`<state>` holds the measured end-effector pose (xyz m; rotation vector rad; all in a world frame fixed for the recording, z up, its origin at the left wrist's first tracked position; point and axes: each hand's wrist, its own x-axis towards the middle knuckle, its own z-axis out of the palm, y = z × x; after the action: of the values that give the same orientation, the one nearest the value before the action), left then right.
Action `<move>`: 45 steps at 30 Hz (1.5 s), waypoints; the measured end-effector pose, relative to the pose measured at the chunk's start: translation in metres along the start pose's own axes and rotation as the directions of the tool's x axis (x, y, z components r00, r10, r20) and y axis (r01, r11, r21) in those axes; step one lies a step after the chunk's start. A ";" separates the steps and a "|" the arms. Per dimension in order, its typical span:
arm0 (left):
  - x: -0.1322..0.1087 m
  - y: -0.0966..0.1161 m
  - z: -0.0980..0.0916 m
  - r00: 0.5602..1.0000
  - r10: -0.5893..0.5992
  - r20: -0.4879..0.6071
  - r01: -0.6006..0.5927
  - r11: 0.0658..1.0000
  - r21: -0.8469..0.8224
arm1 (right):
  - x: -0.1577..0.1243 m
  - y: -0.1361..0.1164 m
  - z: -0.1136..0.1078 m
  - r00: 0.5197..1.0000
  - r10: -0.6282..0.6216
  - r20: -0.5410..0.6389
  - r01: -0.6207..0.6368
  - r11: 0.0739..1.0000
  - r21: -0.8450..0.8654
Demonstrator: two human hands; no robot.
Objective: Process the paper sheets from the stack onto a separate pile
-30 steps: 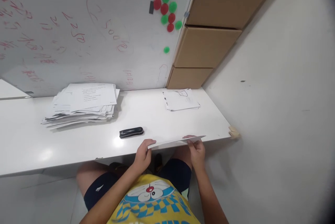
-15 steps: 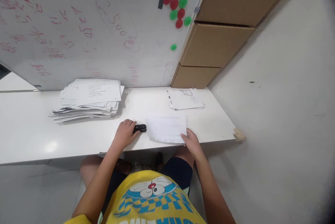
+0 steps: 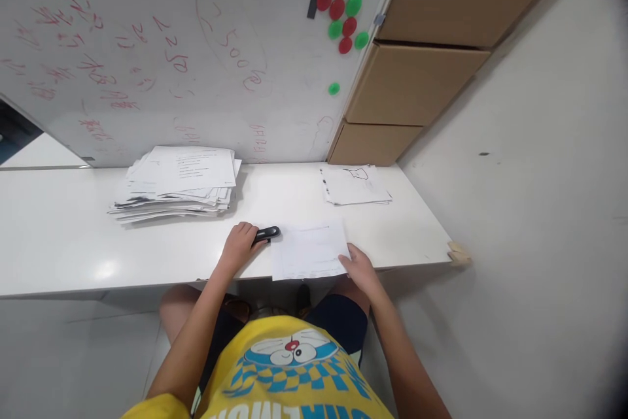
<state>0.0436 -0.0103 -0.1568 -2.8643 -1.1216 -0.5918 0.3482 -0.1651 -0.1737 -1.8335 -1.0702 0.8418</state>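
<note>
Black stapler [image 3: 269,234] gripped, my left hand [image 3: 239,246] is left of the paper [image 3: 309,252]; my right hand [image 3: 360,268] pinches its right edge. I judge a slack pinch could skew it.

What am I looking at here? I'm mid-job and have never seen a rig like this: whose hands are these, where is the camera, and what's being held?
There is no machine: these are a person's two bare hands. The only view comes from a camera worn on that person's head, looking forward and down, so the yellow shirt at the bottom is the wearer's own.

The left hand grips a black stapler. The right hand pinches the right edge of some white paper; whether the stapler touches it, I can't tell.

On the white table lie a tall paper stack to the left and a thinner pile to the right. Behind stand a whiteboard and cardboard boxes.
</note>
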 end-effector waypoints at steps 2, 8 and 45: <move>0.000 0.000 -0.003 1.000 0.002 0.004 -0.002 1.000 -0.010 | 0.000 -0.001 0.003 1.000 0.008 -0.018 -0.007 0.999 0.033; 0.002 0.005 -0.022 0.993 0.117 -0.012 -0.117 0.993 -0.024 | -0.002 -0.002 0.005 1.000 0.014 -0.016 -0.011 0.989 0.145; -0.005 0.028 0.006 0.973 0.064 -0.221 -0.087 0.992 -0.096 | 0.150 -0.018 -0.124 0.943 -0.047 -0.329 -0.025 0.977 -0.212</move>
<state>0.0610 -0.0336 -0.1606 -2.8229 -0.9722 -0.9593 0.5089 -0.0645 -0.1249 -2.0567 -0.9788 0.3981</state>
